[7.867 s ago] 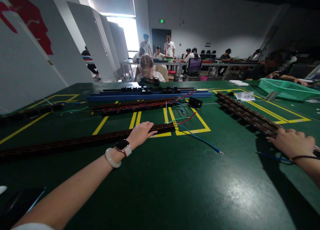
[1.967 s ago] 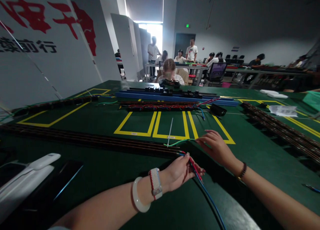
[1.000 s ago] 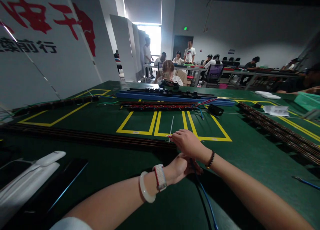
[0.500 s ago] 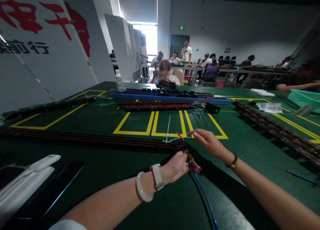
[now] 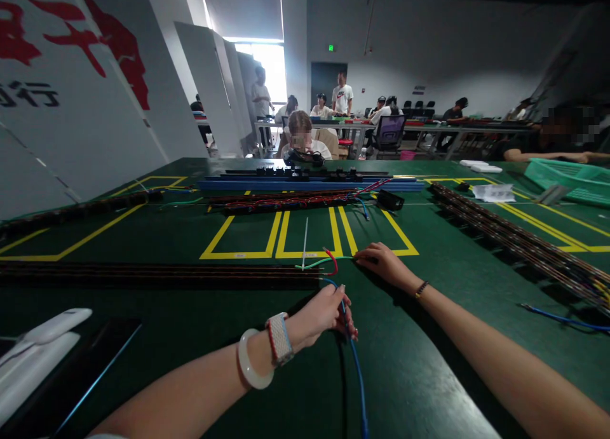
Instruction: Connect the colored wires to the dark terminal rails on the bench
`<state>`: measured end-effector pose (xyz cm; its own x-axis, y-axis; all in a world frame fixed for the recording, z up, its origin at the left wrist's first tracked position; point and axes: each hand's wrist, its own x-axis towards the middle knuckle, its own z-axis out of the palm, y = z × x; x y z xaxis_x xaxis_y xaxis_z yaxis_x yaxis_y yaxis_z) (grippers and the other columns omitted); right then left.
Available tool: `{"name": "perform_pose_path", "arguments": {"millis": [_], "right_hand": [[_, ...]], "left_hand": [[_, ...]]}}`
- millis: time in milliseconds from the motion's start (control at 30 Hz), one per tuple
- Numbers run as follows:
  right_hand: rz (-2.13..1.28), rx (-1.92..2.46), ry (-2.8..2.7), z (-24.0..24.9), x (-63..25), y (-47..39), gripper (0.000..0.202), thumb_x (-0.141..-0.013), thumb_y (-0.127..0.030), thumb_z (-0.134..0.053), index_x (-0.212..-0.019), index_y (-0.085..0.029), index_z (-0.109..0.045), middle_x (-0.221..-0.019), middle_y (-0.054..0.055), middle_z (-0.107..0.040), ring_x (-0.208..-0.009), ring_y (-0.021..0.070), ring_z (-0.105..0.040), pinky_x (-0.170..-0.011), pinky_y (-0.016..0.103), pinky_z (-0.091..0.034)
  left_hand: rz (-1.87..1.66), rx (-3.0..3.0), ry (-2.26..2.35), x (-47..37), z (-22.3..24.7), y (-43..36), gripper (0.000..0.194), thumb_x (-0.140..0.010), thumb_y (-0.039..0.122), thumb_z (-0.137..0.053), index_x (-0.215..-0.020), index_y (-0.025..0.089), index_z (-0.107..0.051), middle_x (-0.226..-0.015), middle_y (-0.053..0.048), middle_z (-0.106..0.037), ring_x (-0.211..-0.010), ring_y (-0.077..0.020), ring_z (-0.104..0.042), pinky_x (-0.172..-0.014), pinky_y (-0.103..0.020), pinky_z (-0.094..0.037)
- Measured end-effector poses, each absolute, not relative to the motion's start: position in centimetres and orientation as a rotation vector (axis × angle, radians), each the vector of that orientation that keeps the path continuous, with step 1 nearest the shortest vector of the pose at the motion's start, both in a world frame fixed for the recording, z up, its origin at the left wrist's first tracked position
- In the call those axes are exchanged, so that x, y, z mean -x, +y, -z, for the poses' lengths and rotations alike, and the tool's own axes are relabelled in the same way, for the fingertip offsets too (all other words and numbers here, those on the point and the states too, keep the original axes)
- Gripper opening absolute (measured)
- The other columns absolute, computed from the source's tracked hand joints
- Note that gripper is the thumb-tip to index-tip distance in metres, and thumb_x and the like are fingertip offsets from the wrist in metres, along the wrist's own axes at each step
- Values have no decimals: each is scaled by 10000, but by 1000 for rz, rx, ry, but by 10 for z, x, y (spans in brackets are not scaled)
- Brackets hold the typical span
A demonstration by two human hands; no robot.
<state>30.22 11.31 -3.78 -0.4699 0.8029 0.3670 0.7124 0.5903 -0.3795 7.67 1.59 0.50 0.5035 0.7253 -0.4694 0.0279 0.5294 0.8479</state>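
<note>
My left hand (image 5: 328, 312) is closed on a blue cable (image 5: 357, 369), which hangs from it toward the front edge and also runs up to the end of a long dark bar (image 5: 190, 277). A short red wire (image 5: 334, 262) curls at that bar end. My right hand (image 5: 379, 261) lies on the green table, its fingertips pressed together on the free end of a green wire (image 5: 317, 262). A white cable tie (image 5: 305, 242) stands upright from the bar near the wires.
More dark bars with wires (image 5: 286, 202) lie ahead, before blue rails (image 5: 314, 184). A bundle of bars (image 5: 515, 242) is on the right, near a green basket (image 5: 567, 178). White devices (image 5: 42, 350) sit at left. A person (image 5: 300, 134) sits opposite.
My right hand has come down to the table, its fingers now closed on the green wire's end. My left hand still holds the blue cable. The view has shifted slightly to the right.
</note>
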Motion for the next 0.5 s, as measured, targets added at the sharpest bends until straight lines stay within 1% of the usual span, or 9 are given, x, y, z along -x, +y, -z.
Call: {"name": "perform_pose_path", "arguments": {"millis": [133,233,367,433,500], "right_hand": [[-212,1209,-2323,34,-300,108,232,-897,-352,-540,-1012,-212,-686,-894,59,-638,-841,189,-544,-777,331,-424],[-204,1216,-2333,32,-299,107,231,-902,-333,-535,-1022,-201,-682,-911,61,-638,-851,188,-541,-785,329,-422],[-213,1217,-2329,31,-298,107,229,-904,-329,-533,-1021,-202,-683,-913,63,-639,-862,186,-545,-788,323,-423],[-215,1217,-2326,31,-298,108,224,-906,-326,-531,-1016,-205,-684,-908,61,-639,-861,184,-546,-785,318,-422],[-215,1226,-2323,31,-298,108,222,-903,-324,-535,-1006,-200,-688,-900,64,-638,-859,185,-548,-781,315,-424]], "left_hand": [[-321,-1116,1038,-64,-8,26,269,-932,418,-294,-848,181,-392,-512,70,-462,-413,-100,-488,-537,-293,-479],[-216,-1311,1079,-49,-5,32,280,-910,409,-359,-778,179,-447,-470,64,-441,-360,-91,-427,-499,-271,-447],[-320,-1484,1043,-37,0,38,229,-839,338,-537,-666,194,-498,-450,51,-410,-405,-111,-454,-558,-268,-448],[-378,-1596,1032,-36,1,40,224,-812,294,-582,-626,198,-502,-454,42,-401,-439,-122,-471,-602,-271,-450],[-363,-1721,1039,-36,1,41,237,-803,271,-591,-597,200,-497,-444,37,-397,-433,-129,-466,-610,-280,-447]]}}
